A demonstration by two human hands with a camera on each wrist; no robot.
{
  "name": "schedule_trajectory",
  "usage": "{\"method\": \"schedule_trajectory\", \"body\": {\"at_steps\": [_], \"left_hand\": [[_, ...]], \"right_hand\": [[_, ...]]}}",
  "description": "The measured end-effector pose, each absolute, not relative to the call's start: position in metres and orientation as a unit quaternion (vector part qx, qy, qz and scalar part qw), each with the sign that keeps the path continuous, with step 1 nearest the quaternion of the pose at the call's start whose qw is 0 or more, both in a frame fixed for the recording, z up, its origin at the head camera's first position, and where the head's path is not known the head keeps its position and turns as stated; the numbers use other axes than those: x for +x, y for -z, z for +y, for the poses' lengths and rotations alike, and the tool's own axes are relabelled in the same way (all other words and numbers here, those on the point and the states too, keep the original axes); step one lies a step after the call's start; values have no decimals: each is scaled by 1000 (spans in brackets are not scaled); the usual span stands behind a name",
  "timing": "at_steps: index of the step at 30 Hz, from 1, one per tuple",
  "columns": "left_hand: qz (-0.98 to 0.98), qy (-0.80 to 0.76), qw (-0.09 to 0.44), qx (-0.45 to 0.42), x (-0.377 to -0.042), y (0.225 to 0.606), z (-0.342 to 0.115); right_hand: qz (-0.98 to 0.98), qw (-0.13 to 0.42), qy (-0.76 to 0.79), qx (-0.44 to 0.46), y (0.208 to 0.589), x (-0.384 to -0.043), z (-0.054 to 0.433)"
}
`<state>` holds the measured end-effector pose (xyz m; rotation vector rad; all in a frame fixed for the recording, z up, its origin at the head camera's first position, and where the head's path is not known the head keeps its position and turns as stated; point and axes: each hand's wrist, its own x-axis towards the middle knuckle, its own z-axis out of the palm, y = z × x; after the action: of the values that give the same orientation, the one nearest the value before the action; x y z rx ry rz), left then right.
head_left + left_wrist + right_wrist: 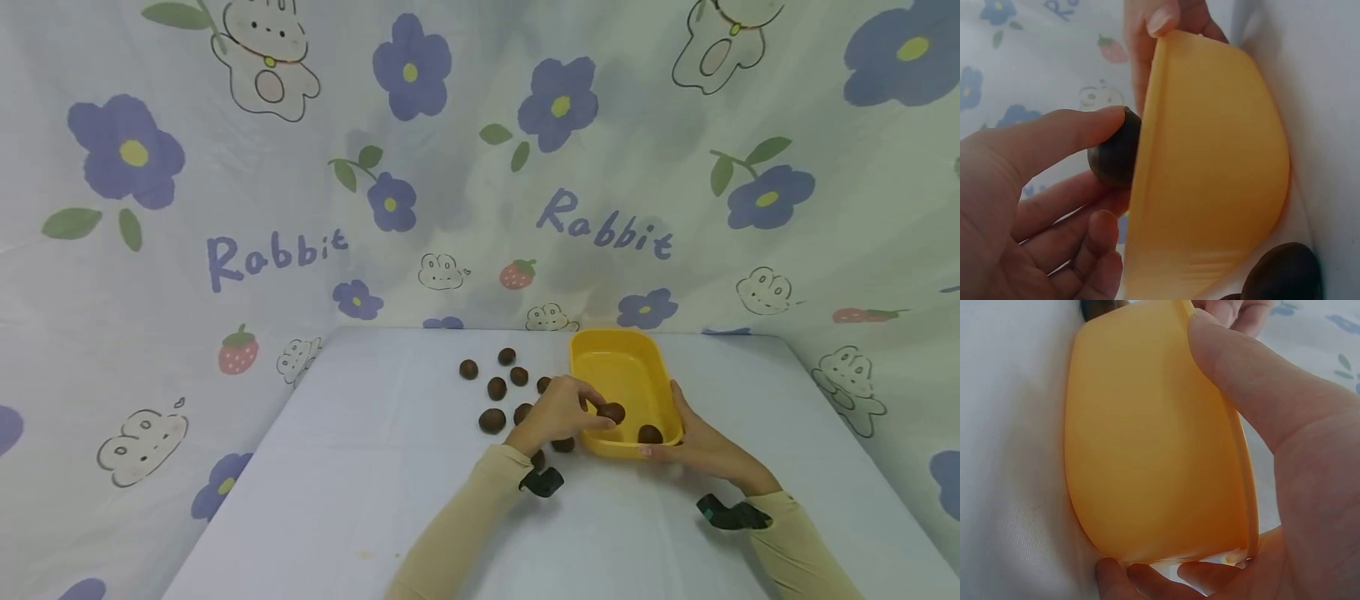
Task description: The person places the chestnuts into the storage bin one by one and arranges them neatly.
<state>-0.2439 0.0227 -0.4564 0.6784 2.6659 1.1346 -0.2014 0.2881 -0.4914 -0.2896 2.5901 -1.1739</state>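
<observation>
My left hand [561, 410] pinches a dark brown chestnut [611, 413] between thumb and fingers, over the front left part of a yellow plastic tray [662, 367]. In the left wrist view the held chestnut [1113, 153] shows just beyond the tray's rim, which hides part of it. Another chestnut [650, 434] lies inside the tray at its front right corner. My right hand [705, 442] grips that side of the tray, thumb at the front rim and fingers around the outer wall, as the right wrist view shows too.
Several loose chestnuts [492, 421] lie on the white table [360, 483] left of the tray, some partly hidden by my left hand and wrist. A patterned cloth [465, 208] hangs behind the table and along both sides.
</observation>
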Motion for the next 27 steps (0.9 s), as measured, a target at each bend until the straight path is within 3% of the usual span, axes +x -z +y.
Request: {"method": "schedule_trajectory", "body": {"at_steps": [13, 27], "left_hand": [[910, -306, 96, 264, -250, 462, 43], [941, -173, 55, 284, -251, 462, 58]], "right_hand": [[898, 140, 403, -104, 493, -202, 289], [893, 137, 415, -111, 490, -199, 289]]}}
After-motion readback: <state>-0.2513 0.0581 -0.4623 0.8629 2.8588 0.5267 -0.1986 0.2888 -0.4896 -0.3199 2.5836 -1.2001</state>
